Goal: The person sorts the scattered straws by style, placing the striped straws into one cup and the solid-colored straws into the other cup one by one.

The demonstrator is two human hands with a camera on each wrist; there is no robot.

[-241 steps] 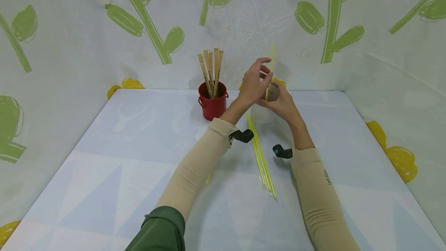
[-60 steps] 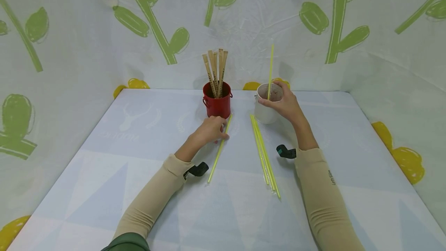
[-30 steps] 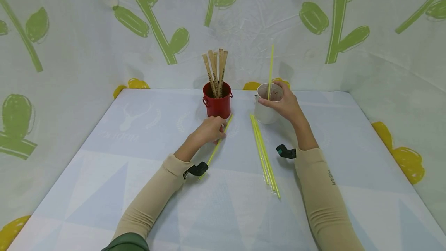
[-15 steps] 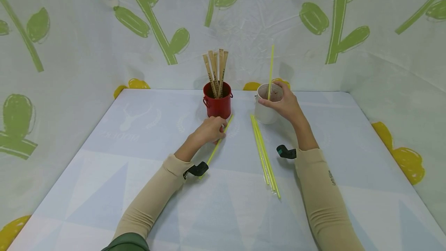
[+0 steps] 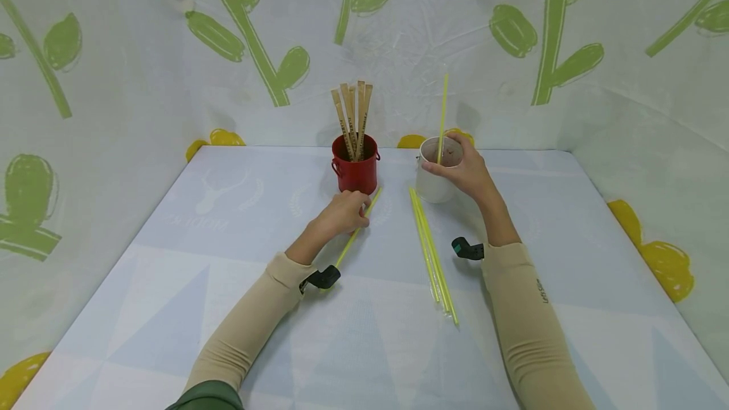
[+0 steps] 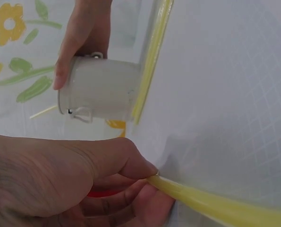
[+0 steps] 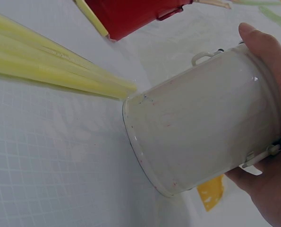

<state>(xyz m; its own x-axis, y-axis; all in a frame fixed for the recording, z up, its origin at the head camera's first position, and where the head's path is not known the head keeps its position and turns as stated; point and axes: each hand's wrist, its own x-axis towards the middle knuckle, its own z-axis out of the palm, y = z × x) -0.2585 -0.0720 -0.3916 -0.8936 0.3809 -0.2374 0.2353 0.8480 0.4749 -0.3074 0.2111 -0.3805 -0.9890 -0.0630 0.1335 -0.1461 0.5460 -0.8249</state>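
Note:
My left hand (image 5: 342, 211) is low over the table in front of the red bucket, its thumb and fingers pinching a thin yellow straw (image 5: 349, 247). In the left wrist view the straw (image 6: 201, 201) runs out from between thumb and fingertips toward the lower right. My right hand (image 5: 471, 171) grips the rim of a white bucket (image 5: 431, 186), which stands upright on the table. One yellow straw (image 5: 443, 103) stands up inside that bucket. Between the hands lie several yellow straws (image 5: 427, 239) in clear wrappers, their far ends close to the white bucket's base.
A red bucket (image 5: 359, 176) holding several flat tan sticks (image 5: 353, 122) with dark print stands at the table's back, left of the white one. Behind it rises a wall covering (image 5: 410, 18) with green leaves. The table (image 5: 171, 309) extends toward me on both sides.
Eight seconds ago my left hand held a straw at the white bucket. It has since moved to the straw before the red bucket; that straw's near end swung left. Lately, almost nothing moves.

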